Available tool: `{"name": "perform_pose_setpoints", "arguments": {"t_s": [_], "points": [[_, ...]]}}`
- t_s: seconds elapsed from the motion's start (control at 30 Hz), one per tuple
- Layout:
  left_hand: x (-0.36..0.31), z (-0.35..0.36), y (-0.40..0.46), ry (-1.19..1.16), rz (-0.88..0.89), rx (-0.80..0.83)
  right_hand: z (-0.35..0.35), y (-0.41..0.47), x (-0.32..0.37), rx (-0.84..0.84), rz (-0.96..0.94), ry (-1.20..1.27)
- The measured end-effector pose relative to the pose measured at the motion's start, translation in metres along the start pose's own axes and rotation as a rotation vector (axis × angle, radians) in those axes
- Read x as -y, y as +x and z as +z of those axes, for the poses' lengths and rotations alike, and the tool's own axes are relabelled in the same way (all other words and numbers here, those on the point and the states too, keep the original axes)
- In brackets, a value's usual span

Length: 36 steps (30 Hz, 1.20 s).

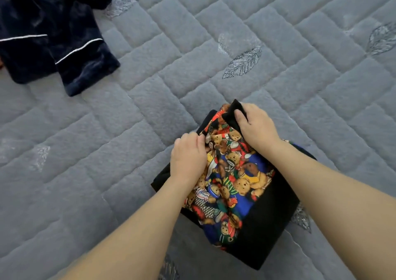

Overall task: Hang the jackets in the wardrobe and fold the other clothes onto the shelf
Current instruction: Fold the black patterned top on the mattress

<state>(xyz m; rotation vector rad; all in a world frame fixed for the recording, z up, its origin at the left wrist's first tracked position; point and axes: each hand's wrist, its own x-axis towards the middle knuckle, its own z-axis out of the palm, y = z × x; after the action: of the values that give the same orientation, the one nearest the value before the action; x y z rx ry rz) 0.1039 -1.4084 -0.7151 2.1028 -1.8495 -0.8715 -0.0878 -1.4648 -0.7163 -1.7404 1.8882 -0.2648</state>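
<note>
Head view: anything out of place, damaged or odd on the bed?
Nothing is damaged. The navy garment lies crumpled and unfolded at the far left of the bedspread, while both hands grip the bear-print garment.

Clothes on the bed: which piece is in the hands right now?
The black garment with the teddy-bear print, gripped by the left hand and right hand. The navy velvet garment with white piping lies untouched at far left.
</note>
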Motion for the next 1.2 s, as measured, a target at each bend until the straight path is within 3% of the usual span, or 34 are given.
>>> {"name": "perform_pose_setpoints", "arguments": {"t_s": [0.2,0.5,0.7,0.87,0.97,1.1,1.2], "points": [[0.009,0.015,-0.003,0.003,0.004,-0.038,-0.005,0.025,0.016,0.139,-0.318,0.107],[0.016,0.02,0.007,-0.068,-0.017,-0.022,0.008,0.042,0.025,0.178,-0.25,-0.043],[0.012,0.005,-0.003,-0.053,0.023,-0.017,-0.001,0.047,0.039,0.356,-0.161,-0.005],[0.0,-0.008,-0.012,-0.125,0.133,-0.126,-0.014,0.032,0.047,0.28,-0.208,0.044],[-0.006,-0.004,-0.019,-0.104,0.147,-0.039,-0.022,0.012,0.034,0.132,-0.278,-0.04],[-0.014,0.006,-0.006,0.225,0.109,0.032,-0.012,0.002,0.021,0.126,-0.059,-0.201],[-0.016,0.005,0.005,0.273,0.037,0.075,0.0,0.015,0.02,0.158,0.065,-0.211]]}}
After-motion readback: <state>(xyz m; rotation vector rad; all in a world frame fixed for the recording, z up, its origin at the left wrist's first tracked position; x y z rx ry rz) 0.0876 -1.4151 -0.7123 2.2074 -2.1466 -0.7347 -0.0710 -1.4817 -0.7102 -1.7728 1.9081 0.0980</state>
